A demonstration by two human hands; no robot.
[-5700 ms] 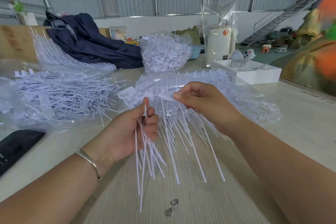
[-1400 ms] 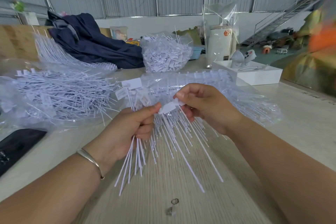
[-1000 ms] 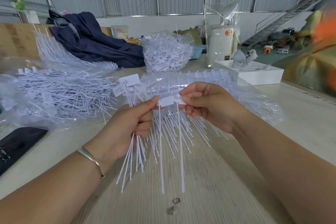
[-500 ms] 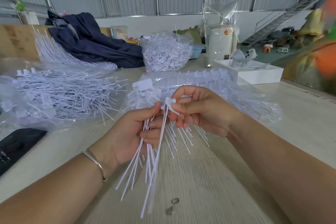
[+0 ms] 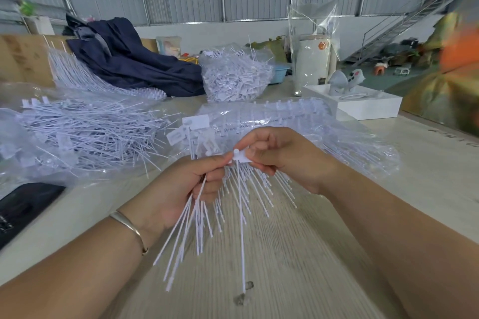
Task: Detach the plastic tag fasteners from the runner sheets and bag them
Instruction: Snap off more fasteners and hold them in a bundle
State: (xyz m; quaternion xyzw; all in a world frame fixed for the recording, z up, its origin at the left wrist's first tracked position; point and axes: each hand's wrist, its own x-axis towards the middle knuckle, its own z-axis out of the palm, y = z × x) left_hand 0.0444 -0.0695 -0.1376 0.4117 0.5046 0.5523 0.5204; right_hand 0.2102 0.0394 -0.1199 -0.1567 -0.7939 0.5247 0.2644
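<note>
My left hand (image 5: 193,184) grips a bundle of loose white tag fasteners (image 5: 189,225), their thin tails fanning down toward me and their flat heads sticking up above my fingers. My right hand (image 5: 280,158) holds a runner sheet of fasteners (image 5: 259,186) by its top, its tails hanging over the table. Thumb and fingers of both hands meet on one fastener head (image 5: 239,156) at the sheet's edge; its long tail hangs straight down. A clear bag of runner sheets (image 5: 324,132) lies just behind my hands.
A clear bag of loose fasteners (image 5: 77,134) lies at the left, a fuller bag (image 5: 236,77) stands behind. Dark cloth (image 5: 129,59), a white box (image 5: 363,106), a tall clear bag with a white container (image 5: 313,54) and a black object (image 5: 23,204) ring the pale table (image 5: 259,280).
My right hand passed detached fasteners into my left hand's bundle, then moved back to the sheet. Both hands now pinch a further fastener head, and the bundle has grown.
</note>
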